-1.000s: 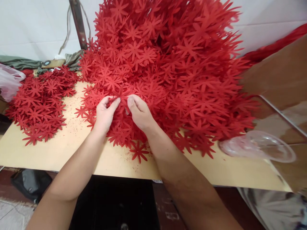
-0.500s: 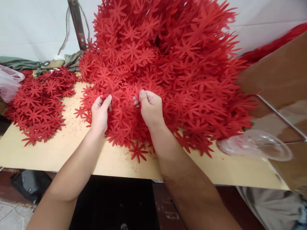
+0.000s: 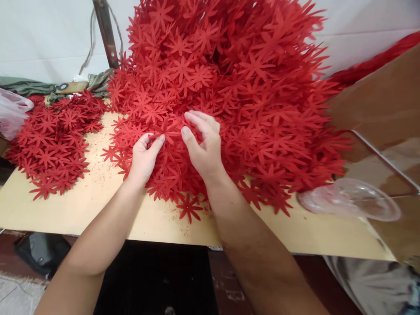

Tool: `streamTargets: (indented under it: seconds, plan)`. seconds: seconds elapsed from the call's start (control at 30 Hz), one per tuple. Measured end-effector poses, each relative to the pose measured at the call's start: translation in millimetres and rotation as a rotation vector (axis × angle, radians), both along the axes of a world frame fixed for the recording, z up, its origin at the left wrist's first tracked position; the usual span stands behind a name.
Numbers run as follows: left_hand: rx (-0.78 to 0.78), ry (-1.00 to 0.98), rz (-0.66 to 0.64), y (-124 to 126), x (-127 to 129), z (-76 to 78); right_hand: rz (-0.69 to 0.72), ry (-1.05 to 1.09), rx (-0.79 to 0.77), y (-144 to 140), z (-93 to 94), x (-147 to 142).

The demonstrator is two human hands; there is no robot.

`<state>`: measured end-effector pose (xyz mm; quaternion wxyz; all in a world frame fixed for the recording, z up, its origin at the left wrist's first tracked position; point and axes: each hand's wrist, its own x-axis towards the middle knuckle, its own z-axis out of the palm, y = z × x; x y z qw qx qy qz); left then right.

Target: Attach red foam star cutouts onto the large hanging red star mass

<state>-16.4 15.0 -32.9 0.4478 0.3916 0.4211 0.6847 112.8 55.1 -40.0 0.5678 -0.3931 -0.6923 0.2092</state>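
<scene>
My left hand (image 3: pixel 146 155) pinches a red flower-shaped cutout (image 3: pixel 168 130) by one petal between thumb and fingers, held just above the big heap. Close to its right, my right hand (image 3: pixel 205 142) has its thumb and fingers apart, with nothing seen in it. Behind and beneath both hands rises a large heap of red flower cutouts (image 3: pixel 236 87), each with several narrow petals. A single cutout (image 3: pixel 189 208) lies at the heap's front edge, between my forearms.
A smaller pile of red cutouts (image 3: pixel 59 135) lies at the left of the pale table (image 3: pixel 157 227). To the right are a clear plastic tub (image 3: pixel 354 199) on its side and a cardboard box (image 3: pixel 380 113). A metal bar (image 3: pixel 106 33) stands at the back left.
My left hand has shifted slightly right with its cutout. My right hand has gone from a closed pinch to spread fingers, staying in about the same place.
</scene>
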Motion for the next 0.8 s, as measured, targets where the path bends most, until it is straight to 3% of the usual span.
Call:
streamTargets:
  seconds: [0.1, 0.17, 0.3, 0.5, 0.6, 0.8]
  plan:
    - [0.004, 0.043, -0.05, -1, 1, -0.7, 0.286, 0.11, -0.169, -11, 7.2, -10]
    - [0.001, 0.075, -0.063, -2, 2, -0.8, 0.368, 0.155, -0.272, -14, 7.4, -14]
    - [-0.038, 0.128, -0.071, -4, 2, 0.8, 0.378, 0.255, -0.326, -9, 5.8, -16]
    - [0.007, 0.132, 0.002, -3, 1, 1.4, 0.21, 0.284, -0.321, -3, 4.4, -11]
    - [0.027, 0.112, -0.029, -4, 1, 2.8, 0.167, 0.278, -0.327, -5, 2.7, -13]
    - [-0.026, 0.057, -0.112, -9, 7, 5.1, 0.365, 0.333, -0.363, -14, 6.0, -20]
